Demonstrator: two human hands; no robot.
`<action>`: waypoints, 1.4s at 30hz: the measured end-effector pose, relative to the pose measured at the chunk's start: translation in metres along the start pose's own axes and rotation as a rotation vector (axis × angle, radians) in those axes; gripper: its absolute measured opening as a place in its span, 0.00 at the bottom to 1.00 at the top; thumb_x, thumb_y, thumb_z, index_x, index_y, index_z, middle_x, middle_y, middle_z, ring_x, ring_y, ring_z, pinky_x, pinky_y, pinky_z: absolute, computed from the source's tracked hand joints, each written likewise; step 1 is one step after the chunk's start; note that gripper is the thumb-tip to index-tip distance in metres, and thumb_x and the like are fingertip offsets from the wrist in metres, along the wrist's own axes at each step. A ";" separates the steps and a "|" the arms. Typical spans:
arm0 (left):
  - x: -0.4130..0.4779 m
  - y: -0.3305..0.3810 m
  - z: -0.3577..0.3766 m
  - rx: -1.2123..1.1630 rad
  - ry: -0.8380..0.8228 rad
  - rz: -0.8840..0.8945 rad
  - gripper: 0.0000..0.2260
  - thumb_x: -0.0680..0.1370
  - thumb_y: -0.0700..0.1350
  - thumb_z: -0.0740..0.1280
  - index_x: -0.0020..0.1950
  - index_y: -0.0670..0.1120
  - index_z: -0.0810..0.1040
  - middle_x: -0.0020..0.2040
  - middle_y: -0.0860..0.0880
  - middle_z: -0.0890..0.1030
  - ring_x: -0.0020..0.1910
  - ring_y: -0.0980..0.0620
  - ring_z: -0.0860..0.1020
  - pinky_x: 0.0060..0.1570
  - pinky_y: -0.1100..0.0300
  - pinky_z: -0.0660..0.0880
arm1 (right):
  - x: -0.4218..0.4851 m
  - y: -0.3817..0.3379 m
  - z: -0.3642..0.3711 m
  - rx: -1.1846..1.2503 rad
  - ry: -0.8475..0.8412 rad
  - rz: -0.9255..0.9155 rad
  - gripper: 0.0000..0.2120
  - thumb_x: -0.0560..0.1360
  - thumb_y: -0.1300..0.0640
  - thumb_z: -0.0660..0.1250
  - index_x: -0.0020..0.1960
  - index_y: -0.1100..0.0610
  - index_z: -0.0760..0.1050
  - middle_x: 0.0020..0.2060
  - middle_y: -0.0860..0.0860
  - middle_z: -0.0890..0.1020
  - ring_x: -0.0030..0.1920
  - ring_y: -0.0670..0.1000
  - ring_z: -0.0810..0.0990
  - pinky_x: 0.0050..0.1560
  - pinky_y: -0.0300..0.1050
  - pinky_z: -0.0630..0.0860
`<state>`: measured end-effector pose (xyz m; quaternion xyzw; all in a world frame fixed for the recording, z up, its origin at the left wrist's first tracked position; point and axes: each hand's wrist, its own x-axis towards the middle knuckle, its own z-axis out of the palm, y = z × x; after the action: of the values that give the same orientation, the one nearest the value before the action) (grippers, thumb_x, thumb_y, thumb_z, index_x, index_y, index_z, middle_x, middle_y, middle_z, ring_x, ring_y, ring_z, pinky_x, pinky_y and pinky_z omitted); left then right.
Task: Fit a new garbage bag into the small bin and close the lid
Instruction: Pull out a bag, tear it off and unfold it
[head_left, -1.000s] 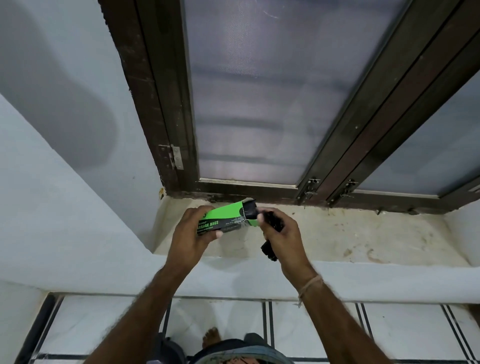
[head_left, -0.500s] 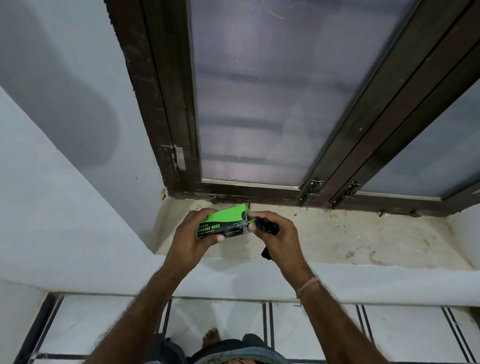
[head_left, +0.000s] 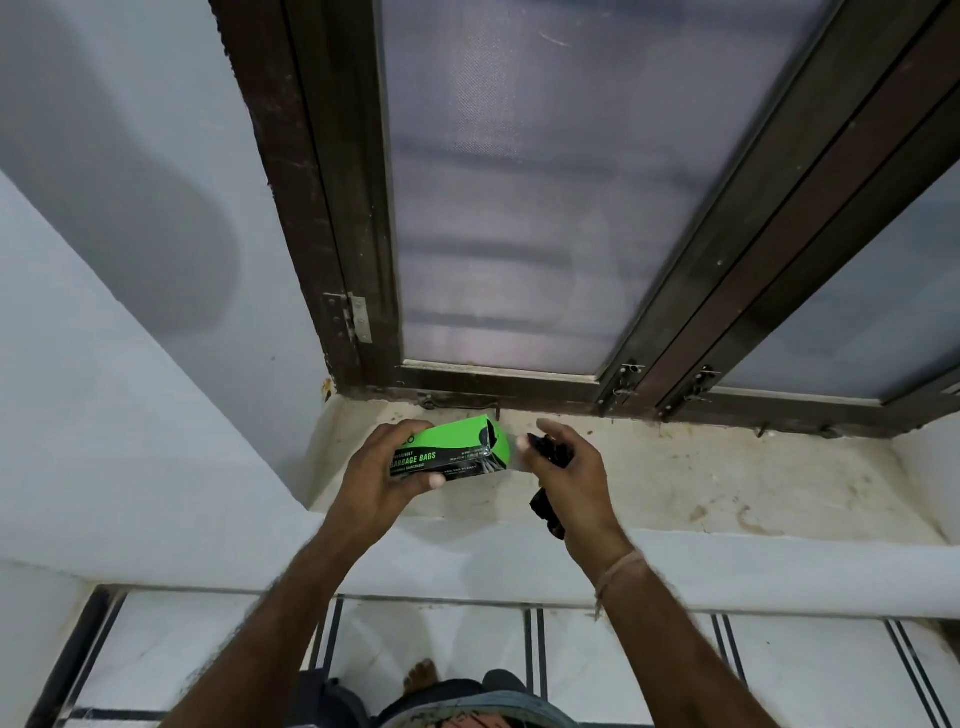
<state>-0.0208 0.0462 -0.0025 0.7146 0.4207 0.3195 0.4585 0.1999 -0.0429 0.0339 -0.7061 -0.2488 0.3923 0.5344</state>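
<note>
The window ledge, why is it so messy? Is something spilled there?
The stone ledge has brownish stains and specks, thickest along the bottom of the dark window frame. They look like old dried grime, not a fresh spill. The green garbage bag box in the left hand looks fine.

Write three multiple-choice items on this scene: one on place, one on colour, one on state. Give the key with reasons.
1. Where is the garbage bag box?
A. In the left hand
B. Lying on the sill
C. On the floor

2. What colour is the box's top face?
A. Red
B. Green
C. White

3. What does the right hand hold?
A. Nothing
B. A bin lid
C. A folded black bag

Key: 1 A, fingers wrap the box above the window sill. 2 B, bright green shows. 3 C, black plastic shows in its grip.
</note>
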 end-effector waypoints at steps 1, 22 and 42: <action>0.000 -0.001 -0.001 -0.003 0.000 -0.006 0.24 0.69 0.51 0.77 0.64 0.56 0.78 0.57 0.52 0.79 0.56 0.59 0.78 0.56 0.64 0.75 | 0.000 -0.001 -0.003 0.065 -0.044 0.030 0.14 0.79 0.55 0.74 0.63 0.54 0.82 0.48 0.52 0.84 0.30 0.51 0.76 0.31 0.42 0.71; 0.001 0.004 -0.008 0.107 -0.102 0.076 0.23 0.71 0.53 0.76 0.64 0.51 0.80 0.59 0.51 0.79 0.59 0.56 0.76 0.56 0.58 0.77 | 0.019 -0.034 -0.022 -0.340 -0.527 -0.240 0.09 0.74 0.69 0.76 0.43 0.57 0.81 0.35 0.44 0.80 0.39 0.43 0.78 0.47 0.39 0.75; -0.003 0.004 0.004 0.167 -0.006 0.005 0.25 0.70 0.52 0.75 0.66 0.50 0.80 0.57 0.52 0.78 0.55 0.56 0.77 0.54 0.63 0.74 | 0.000 0.003 -0.004 -0.026 -0.278 -0.147 0.12 0.76 0.69 0.74 0.58 0.63 0.83 0.49 0.51 0.86 0.43 0.40 0.83 0.45 0.35 0.79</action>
<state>-0.0174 0.0413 0.0000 0.7525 0.4428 0.2820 0.3977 0.2025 -0.0465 0.0312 -0.6319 -0.3764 0.4428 0.5127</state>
